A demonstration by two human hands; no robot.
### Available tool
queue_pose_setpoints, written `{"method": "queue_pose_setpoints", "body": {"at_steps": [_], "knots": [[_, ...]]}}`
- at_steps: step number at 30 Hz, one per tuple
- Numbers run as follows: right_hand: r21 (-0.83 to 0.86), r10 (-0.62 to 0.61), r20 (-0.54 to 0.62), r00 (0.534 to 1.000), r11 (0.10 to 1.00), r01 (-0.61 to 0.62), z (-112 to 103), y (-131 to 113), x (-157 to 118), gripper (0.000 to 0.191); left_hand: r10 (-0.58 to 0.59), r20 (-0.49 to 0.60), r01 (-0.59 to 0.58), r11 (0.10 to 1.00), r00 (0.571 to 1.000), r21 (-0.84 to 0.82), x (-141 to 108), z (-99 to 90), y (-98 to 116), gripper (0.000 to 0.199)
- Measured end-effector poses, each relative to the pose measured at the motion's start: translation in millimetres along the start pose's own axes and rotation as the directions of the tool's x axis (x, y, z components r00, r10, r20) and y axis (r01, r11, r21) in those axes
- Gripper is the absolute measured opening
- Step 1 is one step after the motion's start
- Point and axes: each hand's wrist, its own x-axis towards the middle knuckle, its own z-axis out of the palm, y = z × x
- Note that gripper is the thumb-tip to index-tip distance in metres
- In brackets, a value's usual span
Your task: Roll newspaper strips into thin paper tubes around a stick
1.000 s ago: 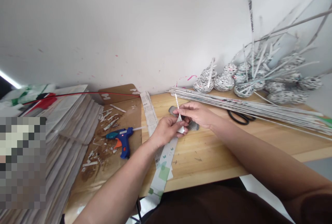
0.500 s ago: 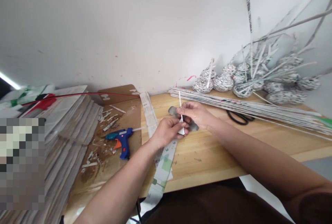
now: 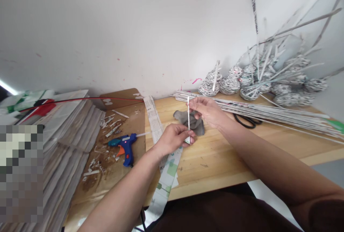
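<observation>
A thin white rolled paper tube (image 3: 188,117) stands nearly upright above the table between my hands. My left hand (image 3: 176,137) is closed on its lower end, where a flat paper strip (image 3: 172,164) joins it and runs down past the table's front edge. The strip has green prints. My right hand (image 3: 205,109) pinches the tube near its top, thumb and forefinger together. Just behind the tube a crumpled grey cloth (image 3: 199,126) lies on the table, partly covered by my right hand.
A blue glue gun (image 3: 128,149) lies on the brown board at left among paper scraps. Stacked newspaper (image 3: 72,135) stands farther left. Long paper tubes (image 3: 242,108) lie at right beside black scissors handles (image 3: 248,121). Woven paper gourd shapes (image 3: 230,81) stand along the wall.
My right hand has slid up the tube and slightly right, away from my left hand. More of the tube and the grey cloth now shows. My left hand has barely moved.
</observation>
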Motion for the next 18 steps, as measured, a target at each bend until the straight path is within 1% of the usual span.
{"method": "queue_pose_setpoints", "body": {"at_steps": [4, 9, 12, 15, 18], "knots": [[0.009, -0.027, -0.04, 0.999, 1.0, 0.028, -4.9, -0.4, 2.3, 0.03, 0.004, 0.056, -0.007, 0.999, 0.998, 0.05, -0.9, -0.5, -2.3, 0.037], [0.01, -0.052, 0.033, 0.998, 0.999, 0.051, -5.4, -2.4, -0.2, 0.031, -0.002, 0.067, -0.001, 0.999, 0.998, 0.043, -0.3, -2.3, -4.1, 0.037], [-0.074, -0.01, 0.086, 0.996, 0.997, 0.017, -4.8, -4.0, -1.5, 0.032, 0.007, 0.045, -0.009, 0.999, 0.999, 0.041, 0.2, -3.1, -3.9, 0.037], [-0.185, 0.037, 0.093, 0.995, 0.983, -0.019, -4.2, -3.0, -1.5, 0.03, 0.012, 0.028, -0.013, 1.0, 1.0, 0.029, 0.0, -3.2, -2.6, 0.037], [-0.2, 0.05, 0.104, 0.993, 0.979, -0.028, -5.0, -1.8, -1.1, 0.029, 0.013, 0.02, -0.013, 1.0, 1.0, 0.025, -0.1, -3.4, -1.5, 0.038]]}}
